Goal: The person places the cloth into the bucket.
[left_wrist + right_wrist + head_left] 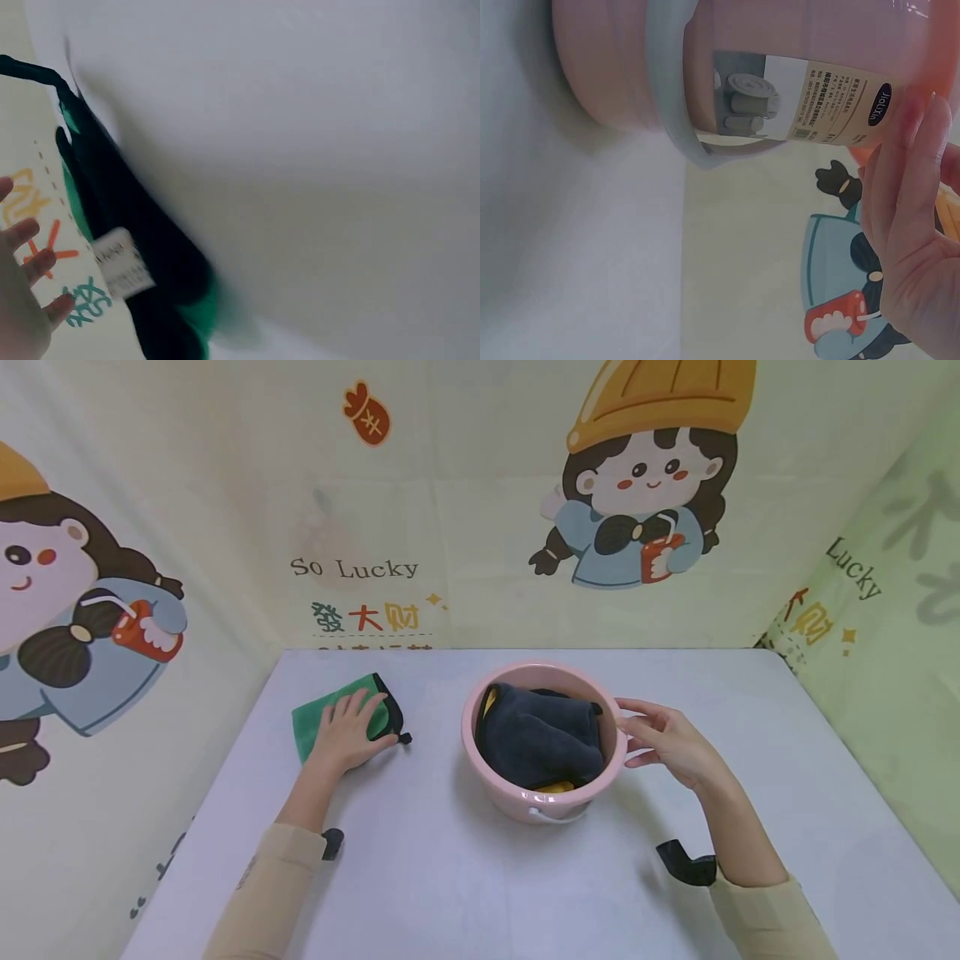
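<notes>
My left hand [347,735] is over a folded green cloth [309,718] with black edging, its fingers spread across the top. In the left wrist view the cloth's dark edge [142,202] carries a white tag [122,262], and the fingers [41,264] show beyond it. A pink bucket [513,806] stands upright in the middle of the table, with a folded dark navy cloth [536,735] inside. My right hand [675,750] touches the bucket's right side near the rim with extended fingers. In the right wrist view these fingers lie against the wall by a printed label [829,97].
The table [420,877] is white and reaches back to a printed curtain [480,527]. A pale handle [555,818] hangs at the bucket's front. Yellow edging [557,787] shows under the navy cloth. Black wrist mounts [686,864] stick out near the sleeves.
</notes>
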`<state>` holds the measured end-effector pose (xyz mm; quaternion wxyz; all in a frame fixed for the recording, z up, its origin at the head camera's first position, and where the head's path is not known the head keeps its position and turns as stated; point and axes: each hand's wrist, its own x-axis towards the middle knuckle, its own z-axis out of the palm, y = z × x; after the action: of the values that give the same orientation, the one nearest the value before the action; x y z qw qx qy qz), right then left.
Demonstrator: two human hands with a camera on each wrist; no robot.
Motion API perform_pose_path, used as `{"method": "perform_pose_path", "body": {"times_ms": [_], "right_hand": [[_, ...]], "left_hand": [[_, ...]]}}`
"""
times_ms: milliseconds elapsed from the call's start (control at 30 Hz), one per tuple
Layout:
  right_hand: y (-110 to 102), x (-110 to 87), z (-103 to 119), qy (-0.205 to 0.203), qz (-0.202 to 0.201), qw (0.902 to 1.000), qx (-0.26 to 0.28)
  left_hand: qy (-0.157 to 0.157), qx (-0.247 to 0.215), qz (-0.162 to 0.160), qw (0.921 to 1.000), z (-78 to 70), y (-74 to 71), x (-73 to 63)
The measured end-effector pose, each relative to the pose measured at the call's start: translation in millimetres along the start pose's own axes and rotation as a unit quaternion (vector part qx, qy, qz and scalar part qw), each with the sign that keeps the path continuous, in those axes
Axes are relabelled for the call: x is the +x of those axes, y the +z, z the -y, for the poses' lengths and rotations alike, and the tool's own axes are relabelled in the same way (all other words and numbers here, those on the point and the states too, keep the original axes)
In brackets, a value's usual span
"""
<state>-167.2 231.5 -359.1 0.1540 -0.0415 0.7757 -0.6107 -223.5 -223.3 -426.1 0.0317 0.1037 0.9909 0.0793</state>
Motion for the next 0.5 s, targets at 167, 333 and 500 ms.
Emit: {"method": "perform_pose_path", "body": {"times_ms": [167, 333, 500], "right_hand": [[0.5, -0.3, 0.7, 0.006, -0.003, 1.0, -0.002], [1.2, -0.7, 1.3, 0.009, 0.0, 0.9999, -0.005], [1.3, -0.9, 2.0, 0.01, 0.0, 0.9999, -0.004]], "left_hand": [[0.001, 0.008, 0.023, 0.9997, 10.3, 4.6, -7.0], [-0.003, 0.011, 0.028, 0.9995, 17.9, 7.7, -10.5], [-0.006, 0.019, 0.028, 0.9994, 24.7, 10.3, -10.6]]}}
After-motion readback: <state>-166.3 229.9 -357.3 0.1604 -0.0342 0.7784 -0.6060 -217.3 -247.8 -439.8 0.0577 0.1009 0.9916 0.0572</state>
